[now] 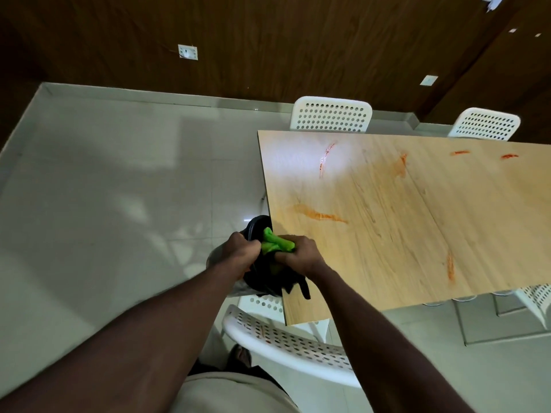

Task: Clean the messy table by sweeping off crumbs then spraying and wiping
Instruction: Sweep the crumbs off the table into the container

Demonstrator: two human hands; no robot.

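A light wooden table [417, 234] carries several orange-red smears, one of them [320, 215] near its left edge. At that edge my left hand [240, 251] and my right hand [298, 256] both grip a twisted bright green cloth [275, 243]. The cloth hangs over a black bin lined with a black bag [262, 278], which stands on the floor against the table's side. Much of the cloth is hidden inside my fists.
A white perforated chair [286, 347] stands close in front of me at the table's near corner. Two more white chairs [331, 114] sit along the far side, another at the right. Pale tiled floor [104, 189] spreads to the left, with a dark wood wall behind.
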